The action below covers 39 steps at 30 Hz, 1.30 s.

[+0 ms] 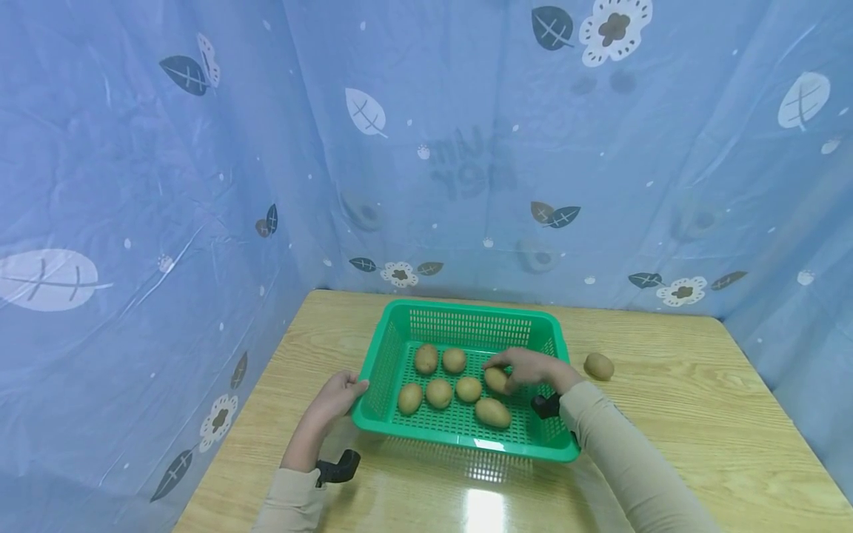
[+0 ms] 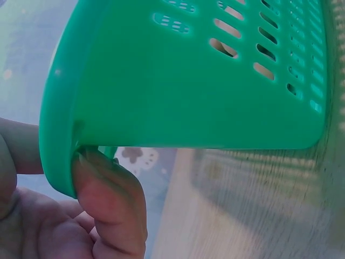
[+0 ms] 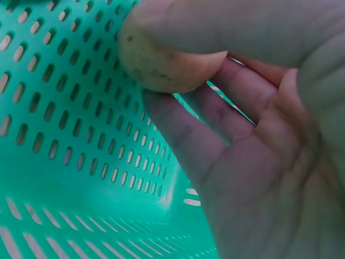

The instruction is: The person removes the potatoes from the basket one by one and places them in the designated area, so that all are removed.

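A green plastic basket with slotted walls stands on the wooden table, several potatoes spread over its floor. My left hand grips the basket's left rim; in the left wrist view its fingers curl under the lip. Inside the basket, toward its right side, my right hand holds a potato between thumb and fingers. Close in front of that hand lies a longer potato. The others, such as a round potato, sit left of it.
One potato lies on the table, outside the basket to its right. A blue patterned curtain hangs behind the table and along both sides. Black wrist mounts are worn on both arms.
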Available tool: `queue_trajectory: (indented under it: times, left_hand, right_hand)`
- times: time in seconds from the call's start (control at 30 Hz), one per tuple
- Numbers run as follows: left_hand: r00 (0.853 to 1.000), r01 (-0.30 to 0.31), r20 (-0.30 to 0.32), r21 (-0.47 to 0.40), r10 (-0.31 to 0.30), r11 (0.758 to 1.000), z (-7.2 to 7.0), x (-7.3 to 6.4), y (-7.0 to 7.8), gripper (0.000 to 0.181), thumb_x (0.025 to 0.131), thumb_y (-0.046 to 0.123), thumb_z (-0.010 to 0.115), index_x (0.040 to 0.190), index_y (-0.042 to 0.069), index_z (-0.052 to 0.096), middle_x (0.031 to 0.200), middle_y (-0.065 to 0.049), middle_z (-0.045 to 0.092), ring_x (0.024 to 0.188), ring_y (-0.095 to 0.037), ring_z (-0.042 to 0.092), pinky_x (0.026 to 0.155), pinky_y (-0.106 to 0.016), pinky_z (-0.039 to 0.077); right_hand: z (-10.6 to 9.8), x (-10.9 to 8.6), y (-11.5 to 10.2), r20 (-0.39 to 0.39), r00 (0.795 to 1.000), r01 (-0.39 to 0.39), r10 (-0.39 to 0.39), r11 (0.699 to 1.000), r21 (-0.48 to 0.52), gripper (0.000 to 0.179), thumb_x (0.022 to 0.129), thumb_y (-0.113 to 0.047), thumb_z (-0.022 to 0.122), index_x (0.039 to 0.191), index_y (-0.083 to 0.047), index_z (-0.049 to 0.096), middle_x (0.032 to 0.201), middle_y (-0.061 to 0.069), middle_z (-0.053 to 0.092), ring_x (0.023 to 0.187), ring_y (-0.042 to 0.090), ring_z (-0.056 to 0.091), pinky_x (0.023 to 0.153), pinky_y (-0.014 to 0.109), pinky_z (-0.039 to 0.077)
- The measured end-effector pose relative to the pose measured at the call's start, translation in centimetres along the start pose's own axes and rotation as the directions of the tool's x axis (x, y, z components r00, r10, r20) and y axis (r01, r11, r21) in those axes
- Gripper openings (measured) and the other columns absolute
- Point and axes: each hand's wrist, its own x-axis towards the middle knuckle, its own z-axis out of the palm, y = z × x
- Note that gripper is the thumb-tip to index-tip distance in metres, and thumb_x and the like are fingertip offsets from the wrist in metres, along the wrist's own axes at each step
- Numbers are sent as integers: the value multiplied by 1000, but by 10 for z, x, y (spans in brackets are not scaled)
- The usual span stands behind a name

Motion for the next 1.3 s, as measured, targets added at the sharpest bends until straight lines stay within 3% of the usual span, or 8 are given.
queue_trajectory:
  times: [0.8, 1.3]
  left_hand:
    - [1000, 10, -2, 6, -10, 1000, 0, -1, 3, 23, 99, 14, 47, 106, -7, 52, 91, -16, 60, 76, -18, 61, 67, -29, 51]
    - [1000, 13, -10, 7, -13, 1000, 0, 1, 1, 23, 98, 15, 48, 105, -7, 54, 89, -14, 61, 75, -17, 61, 67, -29, 51]
  right_hand:
    - [-7, -3, 1, -91, 994, 80, -66, 984, 161, 60, 81, -12, 69, 137, -8, 50, 140, 13, 49, 127, 35, 45, 98, 53, 42]
    - [-10, -6, -1, -149, 986, 105, -72, 966, 235, 61, 83, -18, 70, 138, -6, 48, 132, 15, 54, 111, 30, 55, 82, 39, 50]
